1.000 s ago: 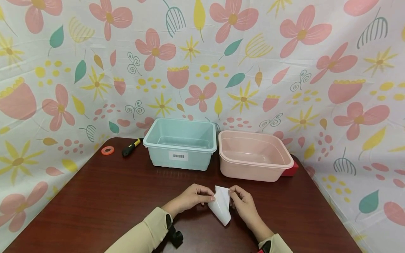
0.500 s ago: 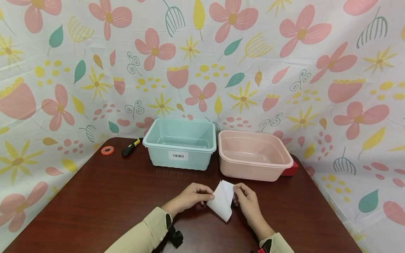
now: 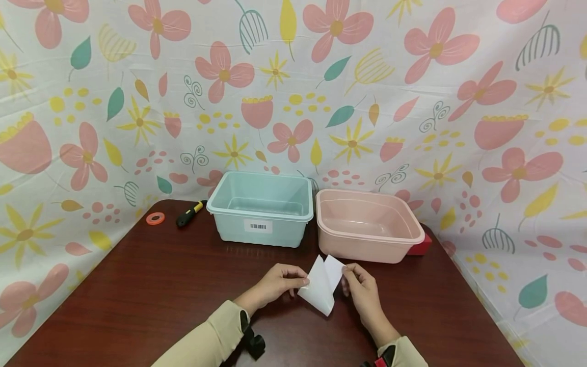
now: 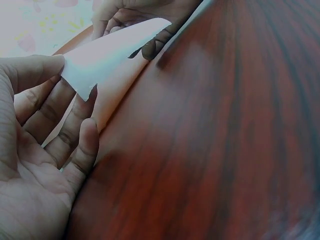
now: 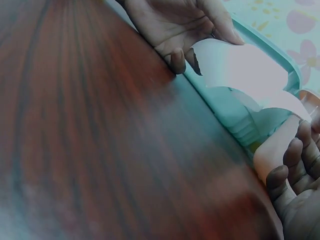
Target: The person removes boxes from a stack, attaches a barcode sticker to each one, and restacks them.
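Observation:
A small sheet of white paper (image 3: 315, 292), bent over into a cone-like fold, is held up over the dark wooden table (image 3: 174, 295). My left hand (image 3: 276, 286) pinches its left edge between thumb and fingers. At the upper right corner my right hand (image 3: 364, 291) pinches a flap that stands apart from the rest. In the left wrist view the paper (image 4: 107, 56) curves away from the left thumb, its near edge uneven. The right wrist view shows the paper (image 5: 240, 67) bowed between both hands, with a narrow strip reaching the right fingertips (image 5: 304, 129).
Behind the hands stand a light blue basin (image 3: 229, 230) with a barcode label and a pink basin (image 3: 362, 250). A red object (image 3: 420, 247) shows partly behind the pink one. Back left lie a yellow-black screwdriver (image 3: 188, 216) and an orange ring (image 3: 155, 218). A floral cloth (image 3: 293, 92) hangs behind.
My right hand has drawn slightly to the right and away with its corner of paper. A gap has opened between the flap and the fold, and the paper sits a little higher in view.

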`<action>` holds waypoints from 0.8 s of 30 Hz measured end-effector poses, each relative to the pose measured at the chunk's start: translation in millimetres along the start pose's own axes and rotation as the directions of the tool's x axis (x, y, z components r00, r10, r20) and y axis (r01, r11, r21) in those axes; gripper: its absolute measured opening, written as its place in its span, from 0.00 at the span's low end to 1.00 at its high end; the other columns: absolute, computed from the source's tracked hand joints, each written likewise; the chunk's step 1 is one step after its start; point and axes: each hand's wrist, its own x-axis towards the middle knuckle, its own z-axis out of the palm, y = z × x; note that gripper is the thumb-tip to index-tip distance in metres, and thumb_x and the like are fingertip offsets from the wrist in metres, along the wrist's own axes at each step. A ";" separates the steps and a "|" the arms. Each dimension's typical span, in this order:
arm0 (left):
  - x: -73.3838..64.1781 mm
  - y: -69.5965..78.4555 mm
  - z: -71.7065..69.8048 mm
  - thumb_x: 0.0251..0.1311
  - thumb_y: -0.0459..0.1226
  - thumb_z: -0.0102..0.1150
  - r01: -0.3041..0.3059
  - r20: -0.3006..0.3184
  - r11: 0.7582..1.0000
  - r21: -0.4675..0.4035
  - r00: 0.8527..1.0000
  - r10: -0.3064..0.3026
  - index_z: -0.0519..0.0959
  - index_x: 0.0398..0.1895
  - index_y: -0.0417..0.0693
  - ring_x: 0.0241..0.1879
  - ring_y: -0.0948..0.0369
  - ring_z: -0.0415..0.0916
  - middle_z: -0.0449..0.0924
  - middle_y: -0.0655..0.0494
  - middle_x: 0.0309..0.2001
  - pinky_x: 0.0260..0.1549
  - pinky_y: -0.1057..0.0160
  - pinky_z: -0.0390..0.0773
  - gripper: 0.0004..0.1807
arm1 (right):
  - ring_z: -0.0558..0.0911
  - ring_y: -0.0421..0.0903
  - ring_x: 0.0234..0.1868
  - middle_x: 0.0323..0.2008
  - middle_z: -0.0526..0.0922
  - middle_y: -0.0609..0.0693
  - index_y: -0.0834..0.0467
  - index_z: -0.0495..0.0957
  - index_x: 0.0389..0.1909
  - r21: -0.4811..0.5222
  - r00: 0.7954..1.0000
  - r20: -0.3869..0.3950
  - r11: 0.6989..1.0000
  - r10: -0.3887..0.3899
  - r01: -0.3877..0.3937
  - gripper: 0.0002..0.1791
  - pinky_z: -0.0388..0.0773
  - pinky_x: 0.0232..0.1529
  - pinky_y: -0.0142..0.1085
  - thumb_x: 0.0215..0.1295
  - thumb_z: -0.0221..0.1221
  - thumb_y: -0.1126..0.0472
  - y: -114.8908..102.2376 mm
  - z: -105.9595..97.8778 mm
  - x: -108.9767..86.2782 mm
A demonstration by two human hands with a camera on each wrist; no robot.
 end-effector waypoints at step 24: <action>2.9 -0.6 -3.7 0.62 0.41 0.68 -0.012 -0.170 1.000 -0.017 0.985 0.009 0.88 0.40 0.45 0.28 0.57 0.74 0.84 0.56 0.36 0.22 0.63 0.76 0.09 | 0.70 0.41 0.20 0.20 0.72 0.48 0.75 0.75 0.39 0.069 0.998 -0.059 0.997 -0.023 0.027 0.15 0.69 0.22 0.31 0.73 0.59 0.62 2.2 -5.3 4.8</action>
